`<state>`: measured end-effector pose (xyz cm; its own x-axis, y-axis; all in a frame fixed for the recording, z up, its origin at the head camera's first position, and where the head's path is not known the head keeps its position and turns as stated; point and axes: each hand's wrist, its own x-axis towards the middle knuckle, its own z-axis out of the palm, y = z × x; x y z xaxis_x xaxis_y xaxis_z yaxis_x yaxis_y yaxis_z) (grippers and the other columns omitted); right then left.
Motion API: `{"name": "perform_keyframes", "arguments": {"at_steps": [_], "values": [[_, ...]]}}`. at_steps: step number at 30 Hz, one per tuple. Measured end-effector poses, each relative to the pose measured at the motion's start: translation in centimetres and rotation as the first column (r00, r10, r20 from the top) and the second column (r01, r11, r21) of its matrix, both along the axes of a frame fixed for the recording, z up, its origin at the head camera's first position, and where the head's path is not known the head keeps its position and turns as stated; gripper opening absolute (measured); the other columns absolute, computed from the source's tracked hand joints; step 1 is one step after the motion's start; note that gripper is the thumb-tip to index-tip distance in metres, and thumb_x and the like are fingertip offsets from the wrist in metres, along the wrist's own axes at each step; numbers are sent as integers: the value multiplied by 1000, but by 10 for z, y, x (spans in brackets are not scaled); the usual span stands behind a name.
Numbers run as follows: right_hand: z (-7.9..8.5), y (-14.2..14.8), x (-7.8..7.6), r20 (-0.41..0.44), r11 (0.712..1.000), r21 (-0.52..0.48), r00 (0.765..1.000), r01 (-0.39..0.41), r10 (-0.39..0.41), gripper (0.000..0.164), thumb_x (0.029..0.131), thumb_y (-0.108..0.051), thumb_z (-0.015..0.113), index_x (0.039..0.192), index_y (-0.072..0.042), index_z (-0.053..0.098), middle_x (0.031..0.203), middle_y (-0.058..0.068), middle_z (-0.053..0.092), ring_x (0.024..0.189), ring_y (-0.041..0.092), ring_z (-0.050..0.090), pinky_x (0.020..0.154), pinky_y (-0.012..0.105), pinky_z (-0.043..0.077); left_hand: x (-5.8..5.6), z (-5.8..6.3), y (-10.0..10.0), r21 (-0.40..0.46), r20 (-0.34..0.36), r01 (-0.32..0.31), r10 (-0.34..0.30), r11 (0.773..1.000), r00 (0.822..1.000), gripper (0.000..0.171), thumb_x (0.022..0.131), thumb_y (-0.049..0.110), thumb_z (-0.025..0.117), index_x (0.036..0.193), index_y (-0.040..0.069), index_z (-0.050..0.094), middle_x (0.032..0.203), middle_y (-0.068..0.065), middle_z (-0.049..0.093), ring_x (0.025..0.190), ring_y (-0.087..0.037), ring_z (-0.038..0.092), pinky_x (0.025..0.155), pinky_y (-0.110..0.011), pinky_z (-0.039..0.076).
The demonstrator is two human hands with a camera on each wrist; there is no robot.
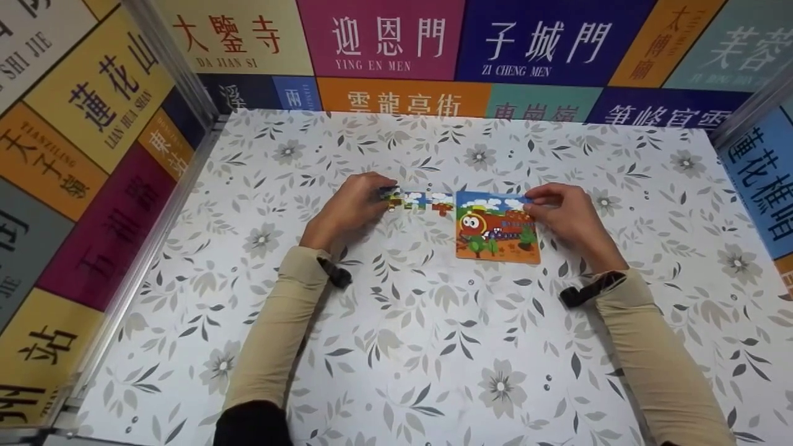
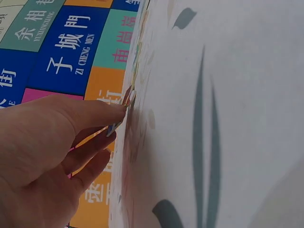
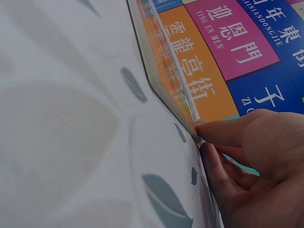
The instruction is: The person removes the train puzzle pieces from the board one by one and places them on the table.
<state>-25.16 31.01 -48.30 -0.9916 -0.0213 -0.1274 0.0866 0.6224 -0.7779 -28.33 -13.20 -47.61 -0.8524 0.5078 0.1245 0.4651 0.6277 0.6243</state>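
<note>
On the patterned tabletop, my left hand pinches a small jigsaw piece between thumb and fingers. In the left wrist view the piece appears nearly edge-on at the fingertips of the left hand. Just right of it lie a blue-and-green jigsaw piece and another piece with red on it. A square train picture puzzle lies beside them. My right hand holds its upper right edge. From the right wrist, thumb and finger of that hand pinch the puzzle's corner.
The white tabletop has a grey leaf and flower print. Colourful panels with large lettering stand along its back edge, with more panels at the left and right.
</note>
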Motion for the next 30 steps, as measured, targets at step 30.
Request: {"name": "perform_keyframes", "arguments": {"at_steps": [30], "values": [[-1,0,0,2,1000,4,1000,2,-2,36,101,-33,79,133,-16,74,120,7,73,106,14,69,96,27,50,3,0,-2,-29,93,15,-12,999,996,37,103,6,70,140,6,72,145,-12,70,141,-28,61,124,-42,44]]}}
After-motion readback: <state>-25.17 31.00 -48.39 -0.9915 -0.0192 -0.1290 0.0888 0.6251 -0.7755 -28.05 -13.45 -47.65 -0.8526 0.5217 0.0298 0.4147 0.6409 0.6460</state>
